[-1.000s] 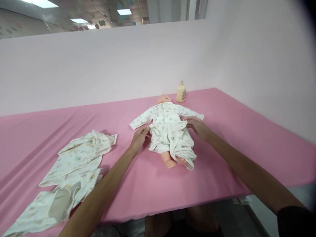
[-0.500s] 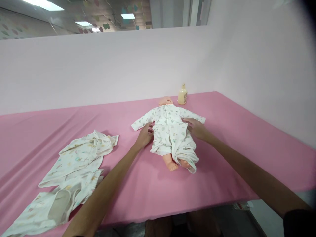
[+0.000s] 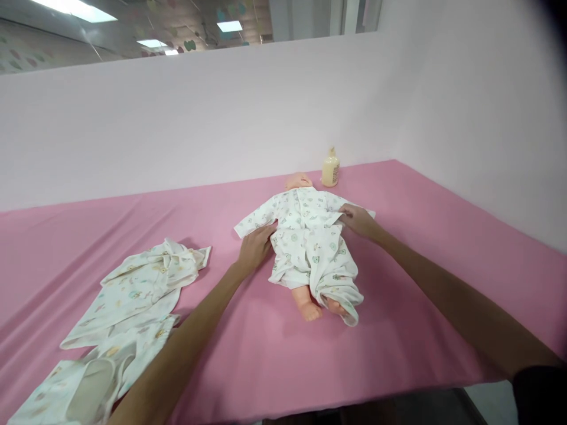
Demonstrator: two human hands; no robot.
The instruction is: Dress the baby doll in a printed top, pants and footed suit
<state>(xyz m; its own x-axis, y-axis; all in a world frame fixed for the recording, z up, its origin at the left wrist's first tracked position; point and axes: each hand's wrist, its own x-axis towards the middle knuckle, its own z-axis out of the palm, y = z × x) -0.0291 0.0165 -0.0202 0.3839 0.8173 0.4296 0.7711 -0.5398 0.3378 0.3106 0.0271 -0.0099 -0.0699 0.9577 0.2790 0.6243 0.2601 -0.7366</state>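
Where the pink desk [image 3: 266, 366] spreads, a doll [image 3: 298, 180] lies on its back in a white, small-patterned top [image 3: 305, 203] and matching rumpled trousers [image 3: 305, 254], one lower leg [image 3: 305, 301] bare. The right hand [image 3: 357, 220] pinches the top's hem; whether the left hand [image 3: 257, 247] grips its other side, I cannot tell.

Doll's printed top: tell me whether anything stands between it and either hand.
Nothing visible does. The right hand pinches the top by its lower edge; the left hand is at the other side, contact unclear. The bottle stands by the doll's head, away from both hands.
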